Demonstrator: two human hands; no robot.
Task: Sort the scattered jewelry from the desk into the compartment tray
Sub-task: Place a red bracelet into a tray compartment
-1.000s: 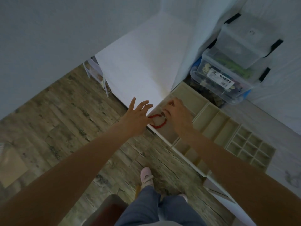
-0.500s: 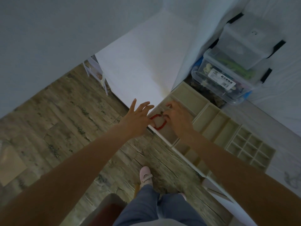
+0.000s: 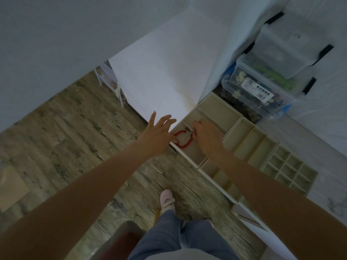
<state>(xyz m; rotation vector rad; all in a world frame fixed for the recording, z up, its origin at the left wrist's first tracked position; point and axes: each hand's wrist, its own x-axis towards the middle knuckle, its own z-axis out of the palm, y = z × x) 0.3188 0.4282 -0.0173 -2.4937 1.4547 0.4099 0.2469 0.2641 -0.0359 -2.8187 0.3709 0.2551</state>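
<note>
Bracelet, red and beaded, is lying in a long tray compartment at the worktop front edge. Right hand is pinching its clasp end, fingers curled and hiding the grip itself. Left hand is hovering at the tray's left edge, fingers spread wide, its thumb side covering part of the loop. Bare worktop is stretching beyond; bins are crowding the tray's far side.

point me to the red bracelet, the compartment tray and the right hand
red bracelet (image 3: 188,143): head view, on the lower right curve of the bead loop.
compartment tray (image 3: 244,136): head view, on a divider wall between two long compartments.
right hand (image 3: 207,135): head view, on the back of the hand.
</note>
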